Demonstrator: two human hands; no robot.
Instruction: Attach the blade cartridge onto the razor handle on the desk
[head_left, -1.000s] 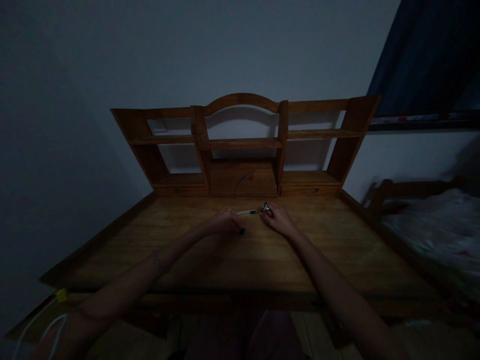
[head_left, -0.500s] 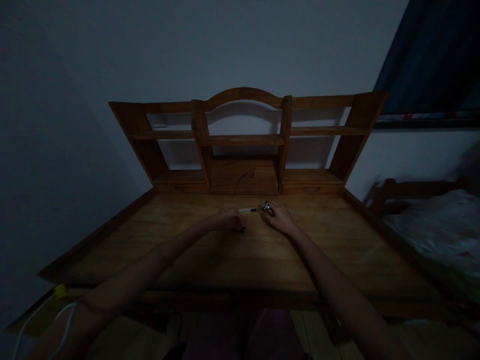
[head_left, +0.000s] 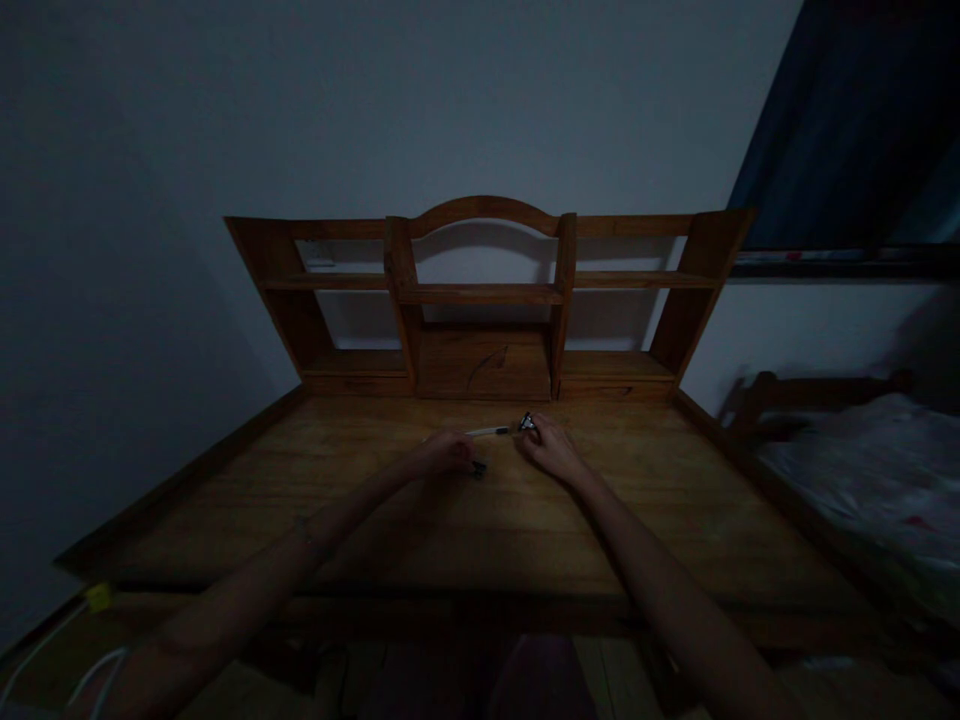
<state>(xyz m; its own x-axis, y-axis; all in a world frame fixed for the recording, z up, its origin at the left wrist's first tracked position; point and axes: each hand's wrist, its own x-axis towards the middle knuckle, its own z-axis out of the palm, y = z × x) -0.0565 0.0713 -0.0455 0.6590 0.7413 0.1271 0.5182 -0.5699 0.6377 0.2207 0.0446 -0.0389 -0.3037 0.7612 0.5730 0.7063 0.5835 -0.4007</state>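
Note:
Both my hands rest on a wooden desk (head_left: 420, 520) in a dim room. My left hand (head_left: 445, 452) is curled with its fingers closed, and a small dark object (head_left: 480, 467) sticks out at its fingertips. A thin white pen-like stick (head_left: 487, 432) lies just beyond that hand. My right hand (head_left: 549, 448) is closed in a pinch on a small shiny metal piece (head_left: 527, 422) at the stick's right end. I cannot make out what either small thing is.
A wooden hutch (head_left: 484, 300) with shelves and an arched top stands at the back of the desk against the wall. A bed (head_left: 862, 470) with pale bedding lies to the right. A white cable (head_left: 52, 660) hangs at the desk's left front corner.
Both hands stay at the same spot on the desk with the same grips. Only the camera shifted slightly, first up, then down.

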